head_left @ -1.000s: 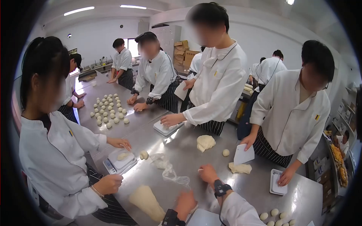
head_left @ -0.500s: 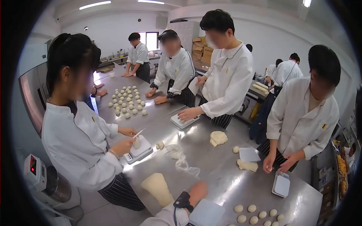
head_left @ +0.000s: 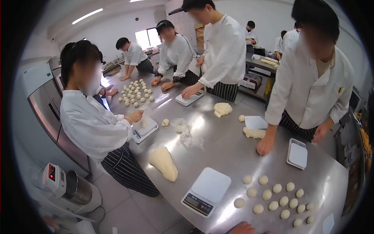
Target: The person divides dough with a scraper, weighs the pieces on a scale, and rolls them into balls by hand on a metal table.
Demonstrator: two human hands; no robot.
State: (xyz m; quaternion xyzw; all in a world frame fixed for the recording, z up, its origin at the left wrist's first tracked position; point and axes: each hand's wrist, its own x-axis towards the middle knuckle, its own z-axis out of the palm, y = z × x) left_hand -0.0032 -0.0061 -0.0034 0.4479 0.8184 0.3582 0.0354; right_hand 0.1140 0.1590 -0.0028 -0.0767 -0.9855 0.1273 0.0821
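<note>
At the bottom edge shows part of my left hand [head_left: 242, 228], back and knuckles up, low over the steel table. Its fingers are mostly cut off by the frame, so its grip and anything under it are hidden. My right hand is out of view. Just above my left hand stands a white digital scale [head_left: 211, 185], its plate bare. Right of the scale, round dough balls [head_left: 266, 194] lie in loose rows. Beyond the scale to the left rests a large flat piece of dough [head_left: 163, 163].
A co-worker at the left holds a scraper over a scale [head_left: 145, 130] with dough on it. Another, at right, leans a fist near a dough piece [head_left: 254, 133] and a second scale [head_left: 297, 153]. A crumpled plastic bag [head_left: 183, 128] lies mid-table; a white scraper [head_left: 328, 224] lies lower right.
My view has tilted down and shifted. My left hand has moved from beside the scale to the bottom edge. The co-worker at right has drawn their hands apart, one now on the table.
</note>
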